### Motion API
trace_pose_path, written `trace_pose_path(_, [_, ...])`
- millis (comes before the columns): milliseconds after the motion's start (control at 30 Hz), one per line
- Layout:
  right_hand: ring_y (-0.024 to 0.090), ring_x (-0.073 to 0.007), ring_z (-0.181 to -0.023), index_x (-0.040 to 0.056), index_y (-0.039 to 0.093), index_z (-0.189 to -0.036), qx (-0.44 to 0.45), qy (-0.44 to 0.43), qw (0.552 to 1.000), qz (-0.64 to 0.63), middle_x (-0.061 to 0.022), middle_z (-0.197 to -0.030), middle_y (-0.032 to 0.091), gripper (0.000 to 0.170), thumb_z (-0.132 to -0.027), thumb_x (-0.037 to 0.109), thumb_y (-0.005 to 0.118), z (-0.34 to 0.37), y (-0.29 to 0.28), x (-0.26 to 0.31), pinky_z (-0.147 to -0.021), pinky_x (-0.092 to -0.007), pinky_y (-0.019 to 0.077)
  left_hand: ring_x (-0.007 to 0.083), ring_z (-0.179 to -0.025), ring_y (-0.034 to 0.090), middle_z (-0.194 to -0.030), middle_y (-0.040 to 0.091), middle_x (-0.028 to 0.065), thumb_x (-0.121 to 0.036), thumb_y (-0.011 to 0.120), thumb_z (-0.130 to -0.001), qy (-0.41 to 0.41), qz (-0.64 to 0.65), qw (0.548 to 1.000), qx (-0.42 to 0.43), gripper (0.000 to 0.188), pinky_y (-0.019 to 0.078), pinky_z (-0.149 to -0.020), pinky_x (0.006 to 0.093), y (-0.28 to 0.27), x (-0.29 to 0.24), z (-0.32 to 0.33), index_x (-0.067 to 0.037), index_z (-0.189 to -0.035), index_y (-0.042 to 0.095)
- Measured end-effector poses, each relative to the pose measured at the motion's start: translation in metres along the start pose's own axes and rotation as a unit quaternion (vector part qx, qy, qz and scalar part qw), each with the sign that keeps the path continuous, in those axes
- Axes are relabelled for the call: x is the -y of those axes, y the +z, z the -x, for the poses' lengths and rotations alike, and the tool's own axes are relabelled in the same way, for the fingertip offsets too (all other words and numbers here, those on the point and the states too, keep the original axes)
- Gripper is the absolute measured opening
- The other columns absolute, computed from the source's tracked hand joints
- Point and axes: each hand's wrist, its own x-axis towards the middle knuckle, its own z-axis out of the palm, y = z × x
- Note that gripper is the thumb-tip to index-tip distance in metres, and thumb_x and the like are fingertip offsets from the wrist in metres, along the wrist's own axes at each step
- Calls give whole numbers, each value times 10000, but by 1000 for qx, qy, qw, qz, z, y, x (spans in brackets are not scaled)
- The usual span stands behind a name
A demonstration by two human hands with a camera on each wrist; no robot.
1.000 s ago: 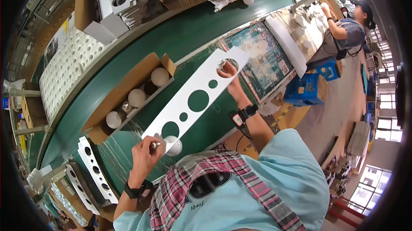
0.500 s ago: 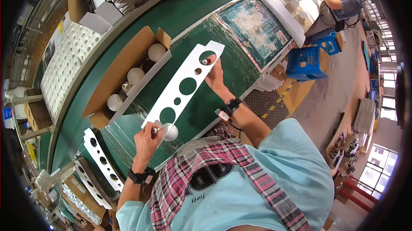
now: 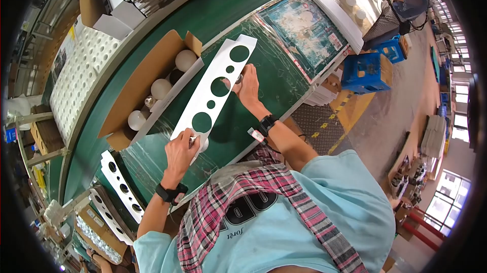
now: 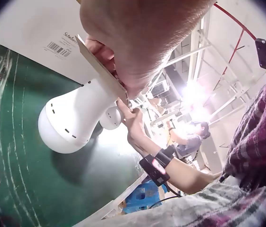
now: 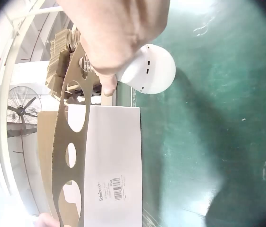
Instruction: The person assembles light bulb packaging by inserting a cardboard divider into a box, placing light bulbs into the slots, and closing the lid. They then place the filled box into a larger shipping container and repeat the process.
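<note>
The left hand [image 3: 180, 155] has its grip curled on the near end of a white card [image 3: 192, 101] with holes, over the green surface [image 3: 278, 88], where one bulb [image 4: 66, 122] pokes through. The right hand [image 3: 247, 88] grips a second bulb [image 5: 156, 70] beside the card, hiding its neck.

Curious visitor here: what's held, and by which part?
Right hand: bulb, by its neck. Left hand: card strip, by its near end, at another bulb's base.

Blue crate [image 3: 358, 74], caged fan [image 5: 21, 111], paned window [image 3: 450, 191], grey floor [image 3: 380, 121]
</note>
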Motion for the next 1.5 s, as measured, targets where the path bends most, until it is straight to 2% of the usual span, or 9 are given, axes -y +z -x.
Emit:
trace_pose_path(267, [500, -373, -926, -13, 510, -1058, -86, -65, 994, 11, -181, -977, 521, 593, -621, 252, 812, 3, 7, -18, -771, -429, 400, 267, -519, 576, -616, 534, 71, -170, 684, -775, 52, -11, 998, 20, 178, 448, -471, 369, 2, -3, -3, -73, -808, 538])
trace_pose_path(500, [517, -368, -947, -25, 532, -1086, 5, 20, 1000, -1, -170, -1014, 539, 634, -625, 301, 822, 17, -21, 0, -790, -449, 444, 267, -525, 574, -623, 533, 70, -175, 689, -769, 57, -10, 998, 28, 180, 448, -473, 368, 7, 3, -4, -76, -836, 555])
trace_pose_path(633, [553, -339, -944, 86, 582, -1091, 366, 232, 892, 130, -175, -1049, 539, 413, -741, 242, 736, -10, -91, 28, -725, -436, 479, 269, -528, 572, -629, 532, 71, -174, 684, -772, 60, -10, 998, 25, 179, 446, -476, 366, 5, 6, -5, -76, -858, 562])
trace_pose_path(767, [570, -295, -933, 70, 605, -1085, 211, 42, 976, 45, -139, -1080, 533, 298, -799, 120, 670, -19, -113, 45, -752, -371, 489, 273, -541, 577, -653, 542, 76, -170, 677, -776, 62, -24, 997, 34, 168, 446, -480, 367, 3, 12, -3, -86, -872, 568])
trace_pose_path(900, [536, -272, -928, 63, 598, -1087, 233, -183, 955, -32, -115, -1014, 485, 264, -827, 92, 634, -23, -74, 16, -784, -354, 457, 279, -563, 583, -685, 558, 77, -171, 674, -780, 52, 3, 998, 36, 170, 453, -498, 378, 6, 14, -1, -101, -890, 564])
trace_pose_path(1100, [532, -252, -923, 27, 601, -1012, 297, -166, 931, -134, -104, -957, 494, 246, -768, 51, 615, -24, -70, -12, -789, -338, 458, 279, -608, 594, -735, 574, 77, -180, 659, -799, 38, 7, 999, 25, 164, 468, -529, 380, 5, 22, -6, -103, -889, 546])
trace_pose_path(1167, [568, -229, -865, 40, 623, -955, 277, -209, 937, 23, -89, -951, 526, 171, -795, 95, 640, -29, -90, 13, -742, -334, 487, 264, -623, 591, -737, 564, 63, -179, 666, -794, 48, -22, 999, -1, 168, 463, -551, 370, -18, 21, -5, -94, -866, 540])
trace_pose_path(1233, [586, -215, -778, 35, 617, -971, 310, -140, 940, -13, -85, -940, 518, 179, -805, 86, 662, -38, -114, 61, -678, -328, 487, 248, -650, 580, -748, 552, 57, -163, 673, -784, 29, -47, 998, -25, 160, 450, -582, 356, -58, 10, -3, -94, -863, 552])
trace_pose_path(1500, [599, -255, -738, 19, 589, -993, 247, -302, 919, -52, -96, -939, 501, 206, -809, 75, 665, -82, -51, 186, -658, -358, 491, 271, -710, 554, -766, 518, 80, -124, 641, -811, -18, -185, 968, -170, 134, 430, -658, 377, -158, 55, 6, -78, -909, 562])
